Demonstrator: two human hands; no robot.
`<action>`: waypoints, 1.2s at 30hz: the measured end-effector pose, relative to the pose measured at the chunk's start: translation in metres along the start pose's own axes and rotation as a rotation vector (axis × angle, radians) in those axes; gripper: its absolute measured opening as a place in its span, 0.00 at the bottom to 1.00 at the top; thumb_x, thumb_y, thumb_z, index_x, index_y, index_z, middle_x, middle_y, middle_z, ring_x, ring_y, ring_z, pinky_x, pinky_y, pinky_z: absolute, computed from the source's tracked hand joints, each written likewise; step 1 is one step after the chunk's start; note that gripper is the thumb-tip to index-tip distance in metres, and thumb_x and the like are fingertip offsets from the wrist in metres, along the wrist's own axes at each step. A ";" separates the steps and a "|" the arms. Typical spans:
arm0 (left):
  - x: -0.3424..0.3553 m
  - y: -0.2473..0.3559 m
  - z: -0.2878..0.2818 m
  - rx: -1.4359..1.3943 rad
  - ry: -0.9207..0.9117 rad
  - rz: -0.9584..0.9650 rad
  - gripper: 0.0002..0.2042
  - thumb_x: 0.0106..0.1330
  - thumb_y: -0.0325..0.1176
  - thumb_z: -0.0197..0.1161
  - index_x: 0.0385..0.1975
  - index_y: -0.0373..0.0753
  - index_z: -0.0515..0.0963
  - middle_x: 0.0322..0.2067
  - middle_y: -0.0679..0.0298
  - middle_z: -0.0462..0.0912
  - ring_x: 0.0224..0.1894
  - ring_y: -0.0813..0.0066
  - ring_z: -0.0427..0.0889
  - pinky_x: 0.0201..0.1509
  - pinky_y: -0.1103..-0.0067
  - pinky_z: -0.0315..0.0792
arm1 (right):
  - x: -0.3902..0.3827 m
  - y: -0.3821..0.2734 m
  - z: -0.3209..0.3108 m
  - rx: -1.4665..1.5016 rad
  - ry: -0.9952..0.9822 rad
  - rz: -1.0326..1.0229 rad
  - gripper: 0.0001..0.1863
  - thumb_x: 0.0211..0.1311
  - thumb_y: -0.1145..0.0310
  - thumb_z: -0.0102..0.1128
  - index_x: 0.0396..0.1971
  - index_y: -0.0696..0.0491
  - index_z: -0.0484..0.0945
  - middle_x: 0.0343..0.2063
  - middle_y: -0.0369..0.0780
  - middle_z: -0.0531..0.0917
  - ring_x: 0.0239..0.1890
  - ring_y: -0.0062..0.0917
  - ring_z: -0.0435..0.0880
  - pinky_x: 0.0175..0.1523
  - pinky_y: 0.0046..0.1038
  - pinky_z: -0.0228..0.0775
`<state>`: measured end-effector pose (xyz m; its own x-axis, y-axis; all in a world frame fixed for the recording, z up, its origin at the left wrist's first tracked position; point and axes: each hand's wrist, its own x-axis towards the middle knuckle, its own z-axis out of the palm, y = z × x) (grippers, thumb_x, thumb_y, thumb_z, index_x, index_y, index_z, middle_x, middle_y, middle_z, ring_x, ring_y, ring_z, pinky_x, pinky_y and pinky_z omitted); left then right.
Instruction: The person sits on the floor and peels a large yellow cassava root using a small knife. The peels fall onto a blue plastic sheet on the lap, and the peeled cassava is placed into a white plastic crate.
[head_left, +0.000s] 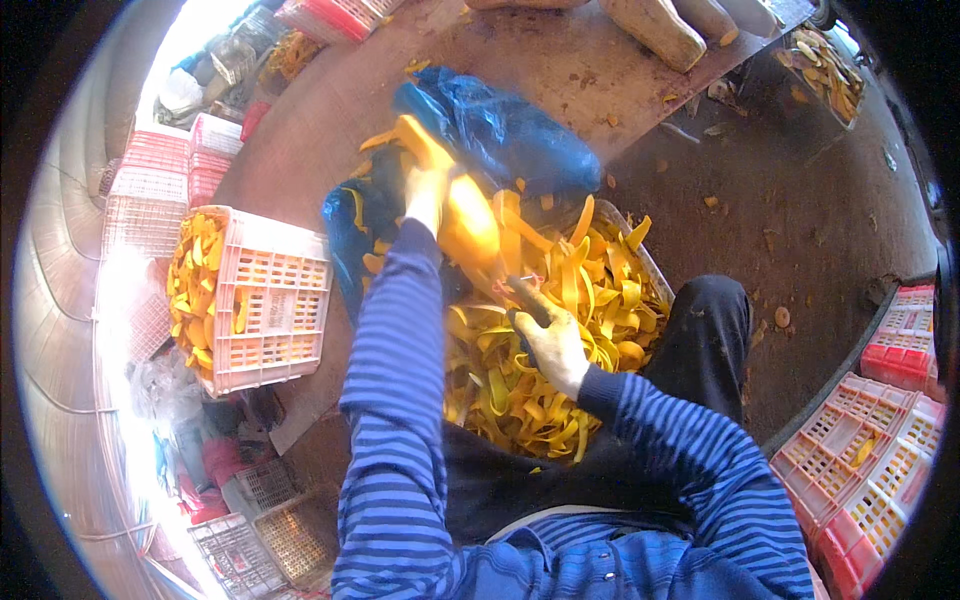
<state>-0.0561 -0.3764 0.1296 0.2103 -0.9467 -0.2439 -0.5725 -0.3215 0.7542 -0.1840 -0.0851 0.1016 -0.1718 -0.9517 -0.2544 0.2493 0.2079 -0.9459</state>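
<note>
My left hand (pixel 427 192), in what looks like a pale glove and smeared by motion, grips an orange-fleshed squash (pixel 468 228) by its upper part. The squash hangs tilted over a heap of peel. Against its lower end, my right hand (pixel 553 345) is wrapped round the dark handle of a peeler (pixel 530 300); its blade is blurred. Long yellow-orange peel strips (pixel 540 400) fill a container between my knees, and its pale rim (pixel 650 262) shows at the right. Just beyond my left hand lies a blue plastic bag (pixel 500 130) with some orange pieces by it.
At the left stands a white crate (pixel 272 305) of orange pieces, with stacked pink and white crates (pixel 150 180) behind. Whole tan squashes (pixel 655 32) lie at the far edge. More red and white crates (pixel 850 450) stand at the right. Peel scraps dot the dark floor (pixel 800 210).
</note>
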 end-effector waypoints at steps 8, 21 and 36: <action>-0.130 -0.055 -0.013 -0.012 0.090 0.088 0.54 0.57 0.53 0.78 0.72 0.21 0.58 0.68 0.34 0.69 0.72 0.47 0.69 0.75 0.66 0.63 | -0.007 -0.031 -0.077 0.253 0.132 0.212 0.29 0.70 0.75 0.54 0.71 0.51 0.71 0.56 0.33 0.85 0.24 0.08 0.68 0.29 0.14 0.63; -0.179 -0.047 0.007 -0.726 0.154 -0.123 0.31 0.59 0.29 0.79 0.61 0.38 0.72 0.47 0.62 0.82 0.37 0.71 0.82 0.34 0.75 0.77 | 0.007 -0.021 -0.092 0.258 0.164 0.145 0.28 0.71 0.72 0.58 0.70 0.54 0.73 0.40 0.32 0.83 0.30 0.10 0.73 0.34 0.14 0.65; 0.024 0.095 -0.032 -0.284 0.156 0.523 0.24 0.63 0.31 0.74 0.59 0.33 0.79 0.45 0.60 0.87 0.39 0.73 0.84 0.45 0.79 0.79 | -0.002 -0.047 -0.070 0.219 -0.017 0.351 0.28 0.72 0.73 0.54 0.72 0.48 0.72 0.34 0.28 0.82 0.23 0.09 0.69 0.27 0.13 0.61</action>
<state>-0.0799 -0.4294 0.2154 0.0848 -0.9568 0.2780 -0.4025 0.2223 0.8880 -0.2624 -0.0776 0.1325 -0.0251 -0.8353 -0.5492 0.4876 0.4694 -0.7361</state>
